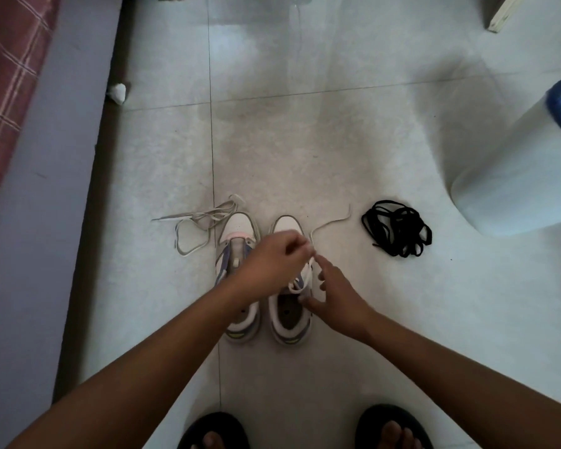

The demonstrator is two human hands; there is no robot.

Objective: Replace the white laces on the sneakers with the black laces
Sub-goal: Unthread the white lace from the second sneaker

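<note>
Two white sneakers stand side by side on the tiled floor, toes pointing away from me. The left sneaker has no lace; its white lace lies loose on the floor to its left. My left hand reaches across and pinches the white lace of the right sneaker, whose free end trails off to the right. My right hand rests on that sneaker's right side, fingers spread, thumb at the collar. A tangle of black laces lies on the floor further right.
A bed edge with a red checked cover runs along the left. A white container with a blue top stands at the right. A small white scrap lies by the bed. My feet in black sandals are at the bottom.
</note>
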